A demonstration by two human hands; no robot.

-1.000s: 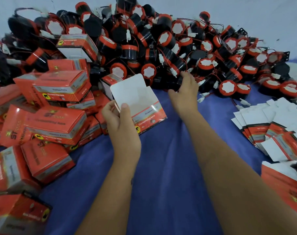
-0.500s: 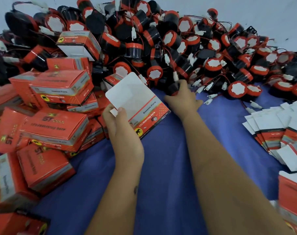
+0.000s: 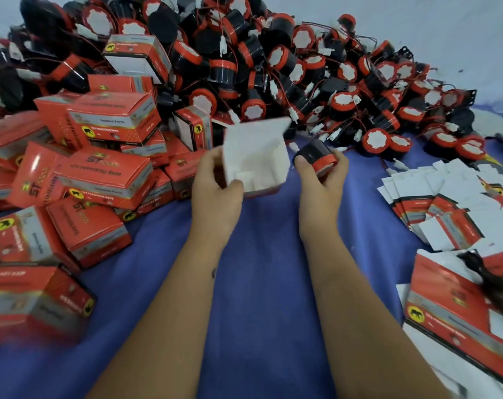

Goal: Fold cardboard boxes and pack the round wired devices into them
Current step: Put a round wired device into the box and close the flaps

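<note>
On a blue cloth (image 3: 258, 283) by a white wall (image 3: 445, 24), left hand (image 3: 215, 191) grips an open box (image 3: 256, 159); right hand (image 3: 319, 180) grips a device (image 3: 316, 156).

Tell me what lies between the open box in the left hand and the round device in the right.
In the head view, only bare blue cloth shows between the open box and the round device.

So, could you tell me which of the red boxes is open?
The box in the left hand: its white inside shows; the piled boxes are closed.
</note>
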